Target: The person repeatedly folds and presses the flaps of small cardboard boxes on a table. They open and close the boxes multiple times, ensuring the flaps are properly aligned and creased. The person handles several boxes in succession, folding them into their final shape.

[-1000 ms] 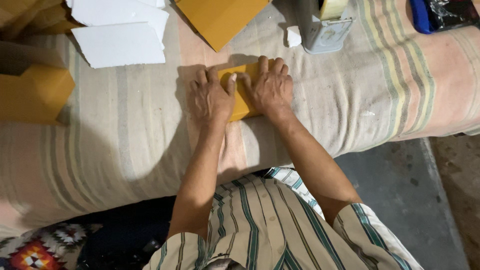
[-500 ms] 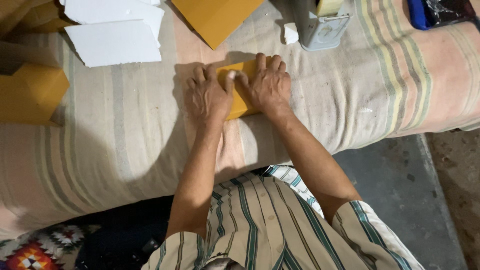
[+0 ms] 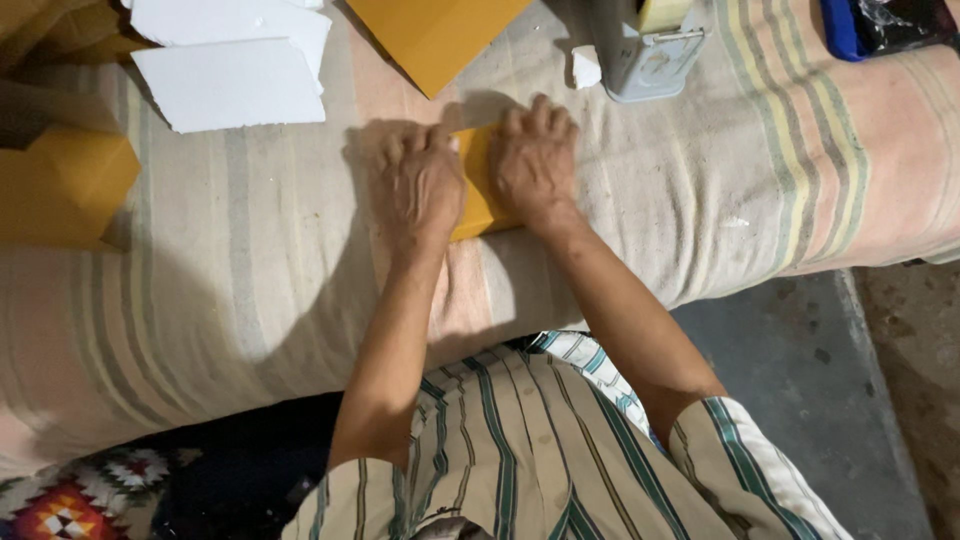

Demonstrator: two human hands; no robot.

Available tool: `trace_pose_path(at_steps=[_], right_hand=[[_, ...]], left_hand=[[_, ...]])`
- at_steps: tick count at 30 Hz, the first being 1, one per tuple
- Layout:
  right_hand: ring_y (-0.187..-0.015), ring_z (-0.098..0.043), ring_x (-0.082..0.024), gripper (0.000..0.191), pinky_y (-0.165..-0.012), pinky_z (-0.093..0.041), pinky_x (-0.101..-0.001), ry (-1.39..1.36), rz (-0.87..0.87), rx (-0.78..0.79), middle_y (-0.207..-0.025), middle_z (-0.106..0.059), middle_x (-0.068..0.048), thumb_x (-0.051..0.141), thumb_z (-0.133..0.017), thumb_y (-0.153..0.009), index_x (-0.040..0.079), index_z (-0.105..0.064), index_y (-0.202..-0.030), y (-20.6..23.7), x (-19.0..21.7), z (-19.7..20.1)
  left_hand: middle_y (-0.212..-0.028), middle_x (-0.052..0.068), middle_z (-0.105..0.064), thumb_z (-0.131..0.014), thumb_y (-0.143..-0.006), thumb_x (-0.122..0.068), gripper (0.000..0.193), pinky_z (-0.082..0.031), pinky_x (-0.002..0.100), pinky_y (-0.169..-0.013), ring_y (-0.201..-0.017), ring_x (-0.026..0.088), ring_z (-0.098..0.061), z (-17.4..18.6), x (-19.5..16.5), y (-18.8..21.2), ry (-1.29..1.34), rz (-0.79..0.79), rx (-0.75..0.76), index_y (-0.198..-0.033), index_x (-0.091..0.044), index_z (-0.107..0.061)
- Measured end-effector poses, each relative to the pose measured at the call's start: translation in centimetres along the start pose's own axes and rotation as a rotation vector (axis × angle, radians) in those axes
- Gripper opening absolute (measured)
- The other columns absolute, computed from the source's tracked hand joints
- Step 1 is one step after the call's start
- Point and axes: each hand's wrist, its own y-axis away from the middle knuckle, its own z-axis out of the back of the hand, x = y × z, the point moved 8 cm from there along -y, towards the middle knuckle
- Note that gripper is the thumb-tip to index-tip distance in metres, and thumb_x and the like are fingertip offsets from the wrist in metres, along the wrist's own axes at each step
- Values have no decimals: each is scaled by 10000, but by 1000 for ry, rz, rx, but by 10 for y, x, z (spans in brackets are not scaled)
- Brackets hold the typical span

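A small yellow-orange paper piece (image 3: 478, 190) lies flat on the striped cloth (image 3: 250, 290) near the middle of the scene, mostly covered by both hands. The left hand (image 3: 422, 185) presses palm-down on its left part, fingers stretched forward and close together, gripping nothing. The right hand (image 3: 533, 160) lies palm-down on its right part, fingers extended and slightly spread, tips at the paper's far edge; it too presses rather than grasps. Only a strip of the paper shows between the hands and at its near edge.

Just beyond the hands, a larger yellow-orange sheet (image 3: 435, 35) lies at an angle, its corner pointing toward the near side. To the far left sit two white rectangular sheets (image 3: 230, 75), one overlapping the other. At the left edge rests a yellow-orange folded piece (image 3: 65, 185), well apart from the hands.

To the far right of the hands stands a grey metal tin (image 3: 640, 55) with a roll of pale tape (image 3: 662, 12) in it; what else it contains cannot be told. A small white scrap (image 3: 585, 68) lies just beside the tin's left side. In the far right corner is a blue tray (image 3: 845, 30) holding something dark and shiny, too unclear to identify.
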Motion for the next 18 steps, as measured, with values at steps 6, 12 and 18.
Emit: trace_pose_path(at_steps=[6,12,18], right_hand=[[-1006,-673,-366,292,-912,-521,-497,-415,157,378,-1047,-715,-177,307,-510,-1013,70,-676,-1054,-28,24,-40],[-1058,-645,-392,430,-889,-505,-549,-223,4,504,-1129,-690,-235,416,-451,-1093,54,-682,-1122,-24,-10,-39],[-1283,-491,-506,728,-998,-498,-581,-281,-71,184,-1525,-398,-335,601,-455,-1058,65,-481,-1549,15,-12,29]], left_hand=[[-1164,195,-699,-482,-995,-202,300,-462,560,-938,-1062,390,-637,-28,3,-38,177,-88,61,-1179,-74,-681],[-1156,185,-715,-411,-1160,-362,414,-483,508,-1051,-1106,346,-665,-29,26,-23,101,22,202,-1129,-64,-697],[-1568,284,-316,-508,-1042,-423,524,-355,595,-1082,-1379,486,-369,4,18,18,141,-8,-156,-1498,-165,-518]])
